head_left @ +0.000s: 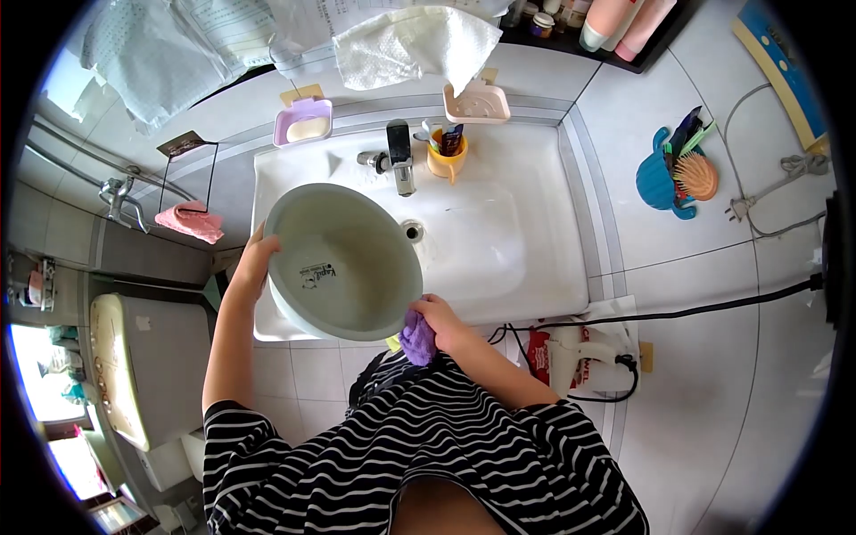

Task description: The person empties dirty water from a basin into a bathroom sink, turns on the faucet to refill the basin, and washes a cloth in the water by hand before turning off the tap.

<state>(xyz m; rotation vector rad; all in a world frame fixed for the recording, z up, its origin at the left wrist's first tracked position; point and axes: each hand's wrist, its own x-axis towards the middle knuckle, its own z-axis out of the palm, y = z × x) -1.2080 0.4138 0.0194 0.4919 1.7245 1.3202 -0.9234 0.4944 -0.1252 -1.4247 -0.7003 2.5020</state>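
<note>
Between the two hands' fingers sits the grey-green basin, at the sink's left side; left hand has its thumb hooked over the rim, other fingers hidden behind the wall; right hand pinches a bunched purple cloth against the near right rim, how firmly I can't tell; the opening's long axis slants from beyond the left fingers to the right ones; drain ahead of the right fingers, nearer that hand.
</note>
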